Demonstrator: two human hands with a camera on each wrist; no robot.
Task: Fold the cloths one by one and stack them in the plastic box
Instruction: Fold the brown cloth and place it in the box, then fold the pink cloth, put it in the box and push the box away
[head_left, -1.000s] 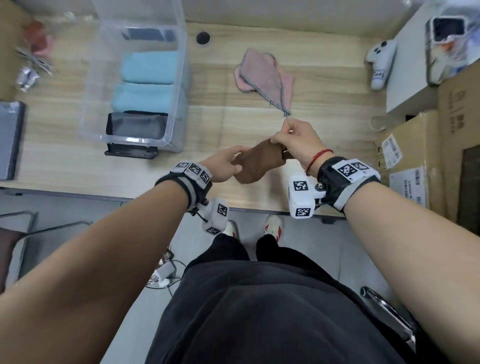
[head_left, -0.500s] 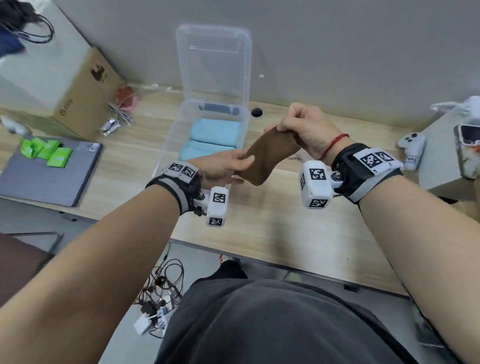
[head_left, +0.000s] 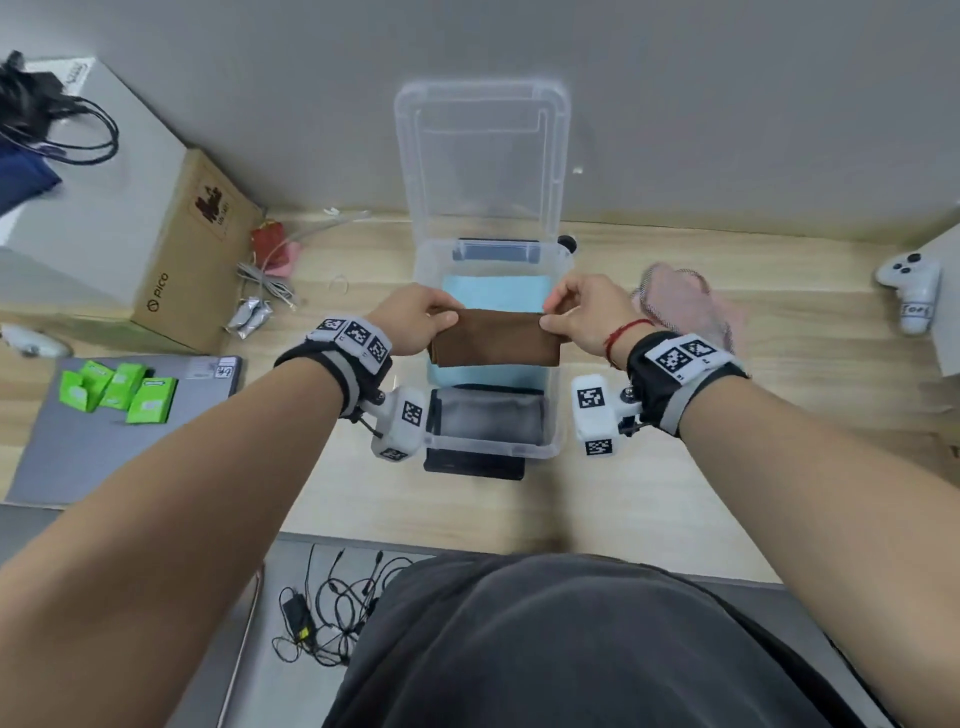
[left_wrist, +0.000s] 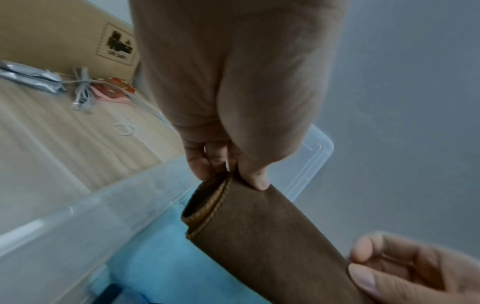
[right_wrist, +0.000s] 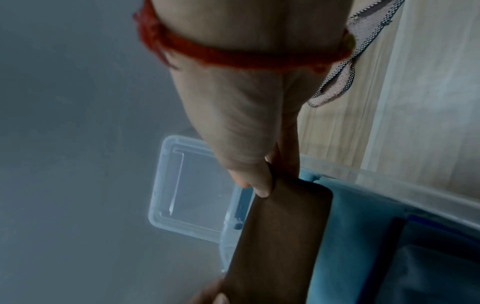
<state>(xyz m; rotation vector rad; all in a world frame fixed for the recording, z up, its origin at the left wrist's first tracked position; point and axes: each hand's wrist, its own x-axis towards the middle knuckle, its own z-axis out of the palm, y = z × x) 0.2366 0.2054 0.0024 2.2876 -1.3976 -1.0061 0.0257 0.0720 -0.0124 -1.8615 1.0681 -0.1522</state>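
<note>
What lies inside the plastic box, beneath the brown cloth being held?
Under the brown cloth, the plastic box holds folded blue cloths and a grey cloth; anything beneath them is covered.

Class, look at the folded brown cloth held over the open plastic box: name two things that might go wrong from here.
1. The left hand and right hand only pinch the brown cloth by its top corners; letting go early may undo the fold.
2. The blue cloths and a grey cloth already fill the plastic box, so it may land crooked across them.
</note>
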